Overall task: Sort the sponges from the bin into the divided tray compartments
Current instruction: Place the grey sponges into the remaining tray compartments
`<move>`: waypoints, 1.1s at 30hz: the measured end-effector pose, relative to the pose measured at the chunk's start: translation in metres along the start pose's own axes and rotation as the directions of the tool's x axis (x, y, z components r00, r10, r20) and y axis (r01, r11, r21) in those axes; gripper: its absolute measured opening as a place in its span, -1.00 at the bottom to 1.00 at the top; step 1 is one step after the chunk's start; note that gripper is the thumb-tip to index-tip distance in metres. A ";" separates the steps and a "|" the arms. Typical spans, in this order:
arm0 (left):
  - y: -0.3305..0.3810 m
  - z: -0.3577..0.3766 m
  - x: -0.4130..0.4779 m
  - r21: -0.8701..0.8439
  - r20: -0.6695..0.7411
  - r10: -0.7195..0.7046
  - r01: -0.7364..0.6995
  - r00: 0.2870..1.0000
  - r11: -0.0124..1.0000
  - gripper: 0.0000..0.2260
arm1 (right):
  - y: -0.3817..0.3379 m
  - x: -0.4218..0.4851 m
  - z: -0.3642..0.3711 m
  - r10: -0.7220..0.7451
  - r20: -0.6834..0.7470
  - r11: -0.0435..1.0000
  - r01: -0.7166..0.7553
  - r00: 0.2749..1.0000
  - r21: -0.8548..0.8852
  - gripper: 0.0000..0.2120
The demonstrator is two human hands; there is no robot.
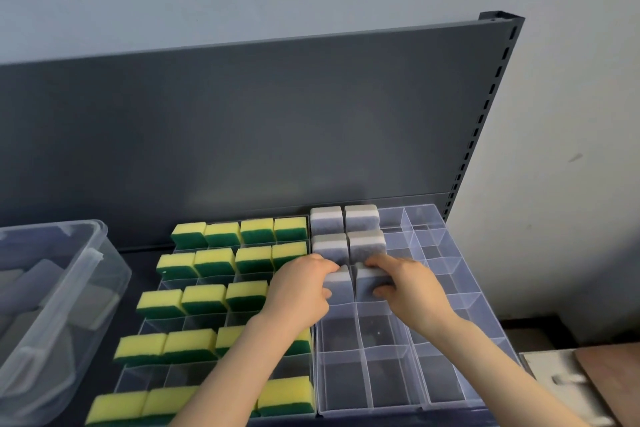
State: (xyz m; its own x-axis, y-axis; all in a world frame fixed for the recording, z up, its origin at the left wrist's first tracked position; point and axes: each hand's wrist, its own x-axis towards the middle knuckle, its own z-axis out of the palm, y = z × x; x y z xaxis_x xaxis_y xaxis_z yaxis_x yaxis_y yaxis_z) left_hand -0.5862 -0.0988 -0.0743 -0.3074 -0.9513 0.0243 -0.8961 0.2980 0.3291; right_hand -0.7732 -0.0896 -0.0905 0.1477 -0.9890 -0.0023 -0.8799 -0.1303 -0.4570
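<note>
hands (pixel 299 291) (pixel 412 288) gripping two grey-white sponges (pixel 341 286) (pixel 369 282), clear tray (pixel 367 410)

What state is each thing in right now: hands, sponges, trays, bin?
left hand: grips left held sponge, upright, third row.
right hand: grips right held sponge, beside it.
back grey sponges: four seated upright.
right tray: other visible compartments empty.
left tray: mostly filled with yellow-green sponges.
bin: open, loose grey sponges inside.

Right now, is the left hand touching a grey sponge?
Touching. The head view shows the left hand gripping the grey sponge at its top and front, with no gap visible between them.
</note>
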 end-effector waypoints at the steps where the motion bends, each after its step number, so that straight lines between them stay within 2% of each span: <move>1: 0.000 0.000 0.000 0.007 -0.005 -0.004 0.004 1.000 1.000 -0.56 | 0.000 0.000 0.000 0.000 0.001 1.000 0.000 1.000 -0.002 -0.60; 7: 0.004 0.002 -0.003 0.016 -0.033 -0.039 0.040 0.999 0.999 -0.55 | -0.001 -0.002 -0.004 -0.021 0.006 1.000 0.021 1.000 -0.003 -0.61; 15: 0.012 -0.003 -0.006 0.037 -0.016 -0.047 0.047 0.999 0.998 -0.49 | 0.001 -0.001 -0.014 -0.129 0.041 0.991 0.131 0.991 -0.034 -0.59; 18: 0.014 -0.013 -0.009 0.049 -0.028 -0.042 0.043 0.999 0.998 -0.45 | -0.004 -0.002 -0.023 -0.173 -0.014 0.985 0.173 0.985 0.026 -0.55; 21: 0.008 -0.030 -0.019 0.041 -0.112 -0.056 0.061 0.992 0.997 -0.49 | -0.019 -0.002 -0.031 -0.234 -0.090 0.972 0.236 0.968 0.014 -0.55; 28: -0.040 -0.069 -0.052 0.036 -0.218 -0.206 0.218 0.954 0.975 -0.57 | -0.068 0.000 -0.035 -0.310 -0.067 0.951 0.310 0.948 -0.014 -0.51; 33: -0.096 -0.101 -0.098 0.101 -0.231 -0.302 0.332 0.925 0.938 -0.57 | -0.130 -0.002 -0.017 -0.359 -0.027 0.932 0.357 0.933 -0.066 -0.40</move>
State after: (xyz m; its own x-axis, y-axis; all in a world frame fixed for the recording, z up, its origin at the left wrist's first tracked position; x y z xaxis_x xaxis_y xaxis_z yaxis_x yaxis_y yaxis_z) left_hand -0.4380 -0.0426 -0.0129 0.0604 -0.9882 0.1410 -0.9747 -0.0279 0.2218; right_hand -0.6666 -0.0721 -0.0162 0.4417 -0.8777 0.1859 -0.7970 -0.4790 -0.3680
